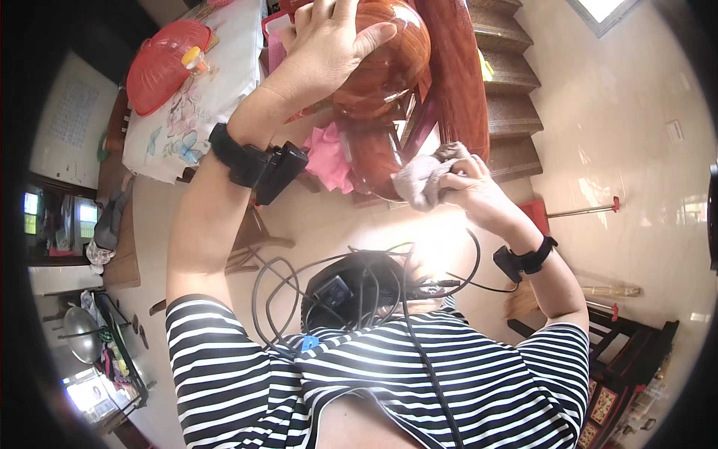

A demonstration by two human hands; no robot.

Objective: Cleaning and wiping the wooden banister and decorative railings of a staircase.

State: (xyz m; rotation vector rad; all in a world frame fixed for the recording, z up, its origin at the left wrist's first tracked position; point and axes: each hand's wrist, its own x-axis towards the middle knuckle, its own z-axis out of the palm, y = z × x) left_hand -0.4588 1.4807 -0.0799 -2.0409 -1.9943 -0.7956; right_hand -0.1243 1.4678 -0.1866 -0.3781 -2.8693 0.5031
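My left hand point(331, 42) rests on the large round ball of polished wood point(392, 62) that tops a stair newel post point(373, 154), thumb spread from the fingers. Its fingertips reach the top edge of the view. Bunched in my right hand point(468, 188) is a grey-beige cloth point(423, 177), beside the lower part of the post. A thick wooden handrail point(463, 73) runs up to the right of the ball. Pink fabric point(328, 157) shows behind the post, on its left side.
Stone-like stairs point(513, 112) climb at the right. A table with a floral cover point(162, 146) holds a red mesh dome point(162, 67) and a yellow-lidded jar point(193, 59). A red long-handled dustpan point(535, 216) is at right. Black cables point(269, 303) loop before my body. Another person point(109, 224) lies far left.
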